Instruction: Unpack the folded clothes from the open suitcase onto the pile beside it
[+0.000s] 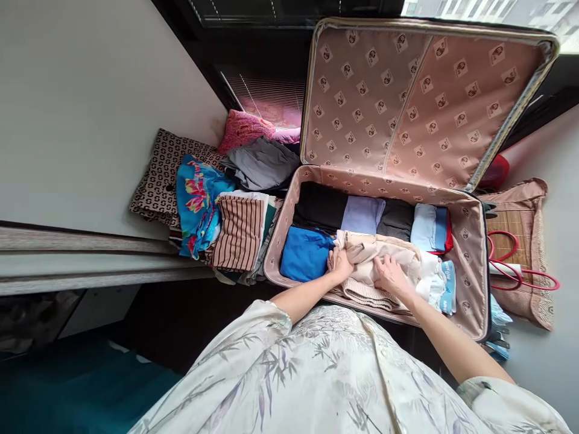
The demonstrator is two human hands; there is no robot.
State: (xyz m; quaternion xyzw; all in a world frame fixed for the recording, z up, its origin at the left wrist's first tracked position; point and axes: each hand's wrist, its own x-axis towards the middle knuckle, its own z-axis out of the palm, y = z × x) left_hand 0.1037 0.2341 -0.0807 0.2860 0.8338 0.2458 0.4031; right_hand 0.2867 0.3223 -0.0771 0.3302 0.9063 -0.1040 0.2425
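An open suitcase with a pink patterned lining holds rows of folded clothes. My left hand grips the left edge of a folded beige garment, close beside a folded blue garment. My right hand rests on the same beige cloth, its fingers spread over the top. A ribbed beige garment lies below the hands near the suitcase's front wall. White clothes with a light-blue waistband sit at the right end. Behind are black clothes, a lavender garment and a dark grey one.
The suitcase lid stands raised at the back by the window. On the left are a striped garment, a blue floral cloth, grey cloth and a patterned cushion. A pink-brown bag with red handles lies right.
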